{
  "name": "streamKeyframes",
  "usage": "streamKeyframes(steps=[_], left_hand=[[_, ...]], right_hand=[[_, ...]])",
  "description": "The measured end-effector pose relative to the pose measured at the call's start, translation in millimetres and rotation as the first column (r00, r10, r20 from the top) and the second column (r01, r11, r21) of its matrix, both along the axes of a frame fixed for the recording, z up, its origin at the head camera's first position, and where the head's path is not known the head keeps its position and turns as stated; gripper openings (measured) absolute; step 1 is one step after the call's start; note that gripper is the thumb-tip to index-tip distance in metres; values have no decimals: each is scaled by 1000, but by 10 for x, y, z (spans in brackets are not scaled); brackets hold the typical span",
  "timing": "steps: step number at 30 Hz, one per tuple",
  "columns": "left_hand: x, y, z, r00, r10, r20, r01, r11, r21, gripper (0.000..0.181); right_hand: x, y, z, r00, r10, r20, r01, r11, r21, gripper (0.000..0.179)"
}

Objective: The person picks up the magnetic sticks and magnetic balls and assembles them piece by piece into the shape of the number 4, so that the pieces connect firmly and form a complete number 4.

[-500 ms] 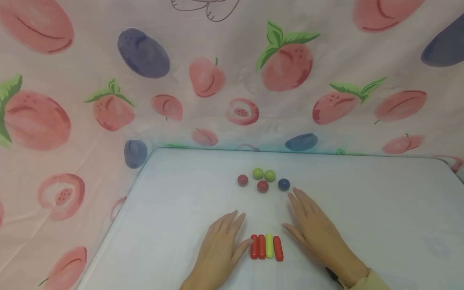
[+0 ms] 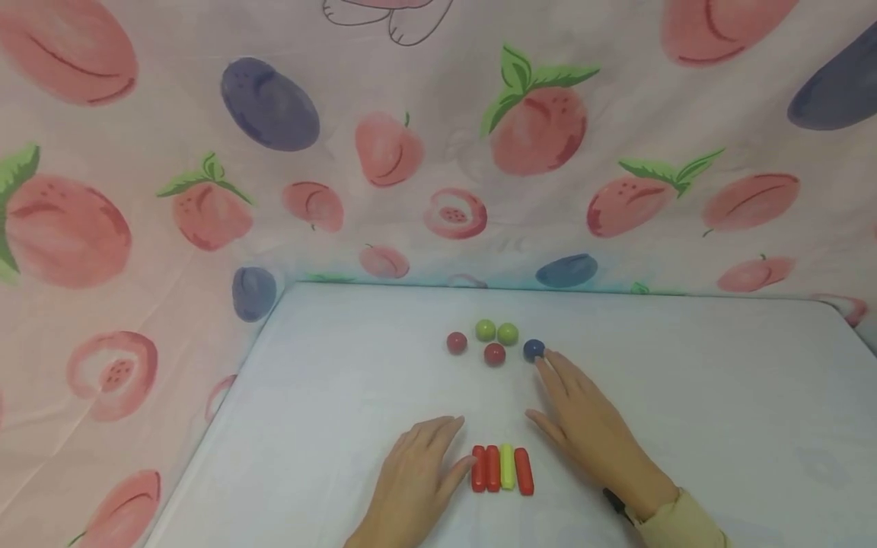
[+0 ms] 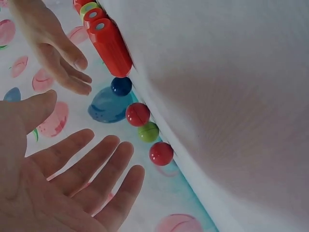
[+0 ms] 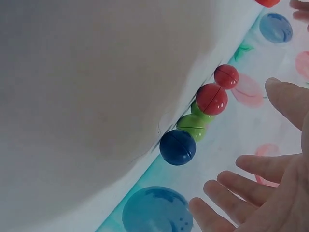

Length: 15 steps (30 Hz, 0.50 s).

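Note:
In the head view my left hand (image 2: 411,479) hovers left of a row of short sticks, its thumb tip by the leftmost red stick (image 2: 478,469). A second red stick (image 2: 492,469), a yellow-green stick (image 2: 507,466) and a slightly tilted red stick (image 2: 524,472) complete the row. My right hand (image 2: 585,422) extends beside a blue ball (image 2: 533,350); the right wrist view shows its fingers (image 4: 251,188) spread and apart from that ball (image 4: 177,147). Neither hand holds anything.
Behind the sticks lie two red balls, one left (image 2: 457,342) and one nearer (image 2: 495,354), with two green balls (image 2: 486,329) side by side. They rest on a white table (image 2: 329,365). A fruit-printed cloth (image 2: 438,152) hangs along its back and left.
My right hand has moved slightly left, its fingertips now closer to the blue ball in the head view. The left hand's fingers have dropped a little toward me. Balls and sticks keep their arrangement.

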<state>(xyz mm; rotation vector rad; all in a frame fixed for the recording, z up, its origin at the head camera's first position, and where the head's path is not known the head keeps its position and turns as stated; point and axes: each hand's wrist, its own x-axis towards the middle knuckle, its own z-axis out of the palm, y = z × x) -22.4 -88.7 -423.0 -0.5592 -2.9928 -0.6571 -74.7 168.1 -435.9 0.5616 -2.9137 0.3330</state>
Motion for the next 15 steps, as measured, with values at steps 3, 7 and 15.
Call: streamKeyframes(steps=[3, 7, 15], left_hand=[[2, 14, -5, 1000, 2, -1, -2, 1000, 10, 50], [4, 34, -7, 1000, 10, 10, -10, 1000, 26, 47], [1, 50, 8, 1000, -6, -5, 6, 999, 33, 42]], right_hand=[[-36, -6, -4, 1000, -4, 2, 4, 1000, -13, 77], [-88, -26, -12, 1000, -7, 1, 7, 999, -40, 76], [-207, -73, -20, 999, 17, -32, -19, 998, -61, 77]])
